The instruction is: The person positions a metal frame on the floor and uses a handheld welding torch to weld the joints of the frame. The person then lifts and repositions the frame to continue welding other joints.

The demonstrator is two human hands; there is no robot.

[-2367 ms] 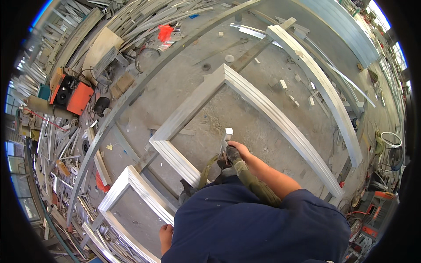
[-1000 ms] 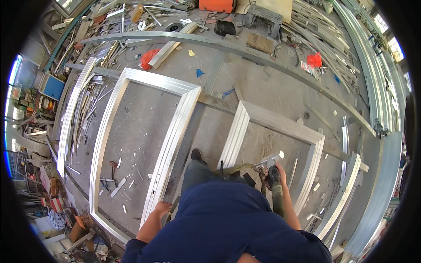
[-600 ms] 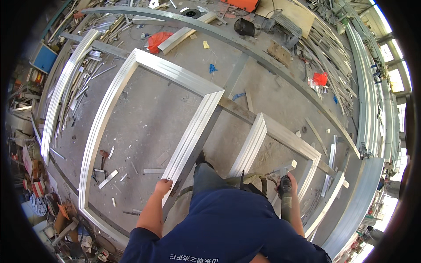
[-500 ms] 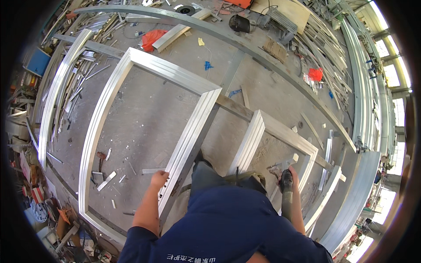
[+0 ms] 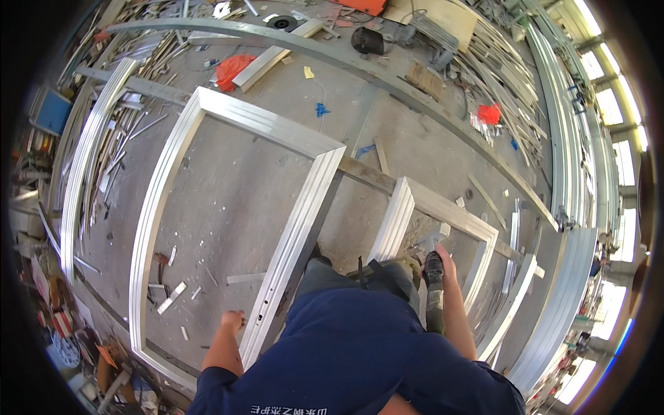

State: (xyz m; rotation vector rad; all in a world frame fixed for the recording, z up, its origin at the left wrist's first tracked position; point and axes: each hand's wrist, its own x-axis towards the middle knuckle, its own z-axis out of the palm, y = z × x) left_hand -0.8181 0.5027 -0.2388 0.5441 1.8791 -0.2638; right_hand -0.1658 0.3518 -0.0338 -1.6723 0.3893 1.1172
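Note:
My right hand [image 5: 448,268] is wrapped round an angle grinder [image 5: 434,278] with a dark, dusty body. The grinder's head points away from me, over the opening of the smaller metal frame [image 5: 449,212]. My left hand [image 5: 233,320] is loosely curled beside the near end of the larger silver frame's [image 5: 290,221] right bar, apart from it. No object shows in its fingers. Dark holes or slots mark that bar close by the hand. Both frames have ribbed profiles and mitred corners.
Dark support beams [image 5: 366,173] run under the frames. A long steel beam [image 5: 387,72] crosses the far side. Profile bars [image 5: 90,166] lie at left, and stacked profiles [image 5: 564,138] at right. Offcuts [image 5: 173,297] and a hammer [image 5: 161,259] lie on the floor.
My left hand has come off the larger frame's bar and moved left and nearer to me. My right hand has shifted slightly left with the grinder.

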